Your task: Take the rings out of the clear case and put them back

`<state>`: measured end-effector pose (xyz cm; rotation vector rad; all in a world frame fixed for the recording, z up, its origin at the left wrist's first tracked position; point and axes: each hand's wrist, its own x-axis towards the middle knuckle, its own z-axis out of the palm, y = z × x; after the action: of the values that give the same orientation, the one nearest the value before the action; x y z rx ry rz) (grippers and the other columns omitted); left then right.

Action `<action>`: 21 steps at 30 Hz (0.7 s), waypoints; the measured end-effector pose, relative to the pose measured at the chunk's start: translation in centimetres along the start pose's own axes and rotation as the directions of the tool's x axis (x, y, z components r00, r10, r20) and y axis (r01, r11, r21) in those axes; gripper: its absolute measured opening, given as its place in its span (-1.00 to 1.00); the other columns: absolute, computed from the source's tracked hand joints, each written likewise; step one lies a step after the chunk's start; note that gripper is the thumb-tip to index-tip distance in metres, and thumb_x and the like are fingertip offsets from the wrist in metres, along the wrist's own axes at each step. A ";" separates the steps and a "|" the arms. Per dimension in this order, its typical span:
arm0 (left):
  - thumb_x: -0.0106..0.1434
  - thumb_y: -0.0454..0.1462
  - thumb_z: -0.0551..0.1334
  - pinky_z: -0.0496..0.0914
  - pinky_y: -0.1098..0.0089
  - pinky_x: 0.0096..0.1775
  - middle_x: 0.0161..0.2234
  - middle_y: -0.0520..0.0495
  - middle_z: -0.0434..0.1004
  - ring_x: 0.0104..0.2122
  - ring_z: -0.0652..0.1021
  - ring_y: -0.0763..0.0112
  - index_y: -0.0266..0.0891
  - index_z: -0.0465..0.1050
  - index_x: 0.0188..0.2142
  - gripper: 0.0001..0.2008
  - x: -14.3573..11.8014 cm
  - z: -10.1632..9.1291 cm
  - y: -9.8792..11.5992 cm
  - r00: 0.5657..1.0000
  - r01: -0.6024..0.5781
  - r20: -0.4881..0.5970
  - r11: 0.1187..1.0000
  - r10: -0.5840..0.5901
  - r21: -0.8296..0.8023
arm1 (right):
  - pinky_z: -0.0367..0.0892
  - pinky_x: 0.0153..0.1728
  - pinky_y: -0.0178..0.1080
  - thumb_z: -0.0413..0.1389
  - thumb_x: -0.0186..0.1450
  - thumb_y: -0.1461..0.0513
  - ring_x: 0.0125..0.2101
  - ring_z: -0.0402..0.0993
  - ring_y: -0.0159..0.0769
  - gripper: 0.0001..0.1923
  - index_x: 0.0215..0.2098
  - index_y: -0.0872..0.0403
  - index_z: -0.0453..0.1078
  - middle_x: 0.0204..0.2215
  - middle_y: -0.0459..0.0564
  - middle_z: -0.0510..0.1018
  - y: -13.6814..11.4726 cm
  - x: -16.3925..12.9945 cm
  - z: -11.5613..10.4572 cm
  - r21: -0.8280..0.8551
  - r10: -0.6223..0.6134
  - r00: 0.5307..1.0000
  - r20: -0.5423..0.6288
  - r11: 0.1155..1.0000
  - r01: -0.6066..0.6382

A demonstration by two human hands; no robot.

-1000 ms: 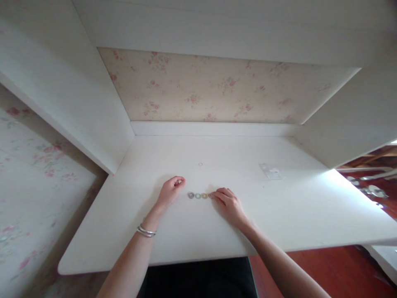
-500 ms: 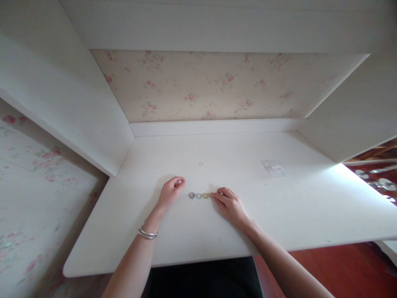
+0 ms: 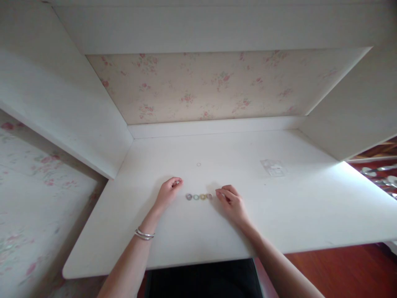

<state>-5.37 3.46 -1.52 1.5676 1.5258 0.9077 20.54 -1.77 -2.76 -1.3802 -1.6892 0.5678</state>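
Both hands, left hand [image 3: 169,192] loosely curled and right hand [image 3: 231,201] empty, flanked the rings [image 3: 199,197]; a careless nudge risked scattering the row

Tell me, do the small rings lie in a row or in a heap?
In a row: four rings lie flat side by side on the desk, between the left hand and right hand.

Our left hand [image 3: 167,193] rests loosely curled, fingertips pinched together; our right hand [image 3: 232,203] lies palm down, fingers bent, empty.
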 end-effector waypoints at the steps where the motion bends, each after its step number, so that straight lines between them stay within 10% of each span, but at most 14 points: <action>1: 0.18 -0.06 0.13 0.19 0.50 -0.50 -0.56 0.08 0.36 -0.56 0.36 0.49 -0.25 0.48 -0.27 -0.68 0.3 0.3 0.2 1.000 -0.022 0.022 0.999 0.021 0.029 | 0.26 -0.49 -0.35 0.00 0.30 0.12 -0.46 0.35 -0.41 -0.74 -0.29 0.04 0.49 -0.32 0.00 0.44 0.2 0.2 -0.1 0.030 0.054 0.997 -0.049 0.998 -0.052; 9: 0.23 -0.24 0.12 0.32 0.44 -0.27 -0.31 -0.04 0.51 -0.35 0.49 0.40 -0.18 0.48 -0.23 -0.81 4.6 4.5 3.9 0.972 -0.235 0.106 0.842 0.210 0.486 | 0.22 -0.49 -0.33 0.03 0.26 0.04 -0.53 0.28 -0.43 -0.70 -0.34 0.05 0.49 -0.36 -0.04 0.43 1.4 1.0 -0.5 0.165 0.227 0.965 -0.131 0.965 -0.204; 21: 0.31 -0.20 0.01 0.33 0.40 -0.23 -0.12 -0.09 0.39 -0.26 0.50 0.36 -0.15 0.45 -0.21 -0.75 8.0 6.3 5.4 0.985 -0.171 0.154 0.645 0.084 0.745 | 0.22 -0.49 -0.33 0.00 0.26 0.02 -0.53 0.29 -0.42 -0.67 -0.35 0.05 0.48 -0.37 -0.03 0.44 0.9 1.0 -1.1 0.188 0.216 0.972 -0.097 0.963 -0.196</action>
<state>3.01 11.15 0.23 2.2929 1.8543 0.2018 21.93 -0.71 -2.59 -1.4393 -1.3764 0.7231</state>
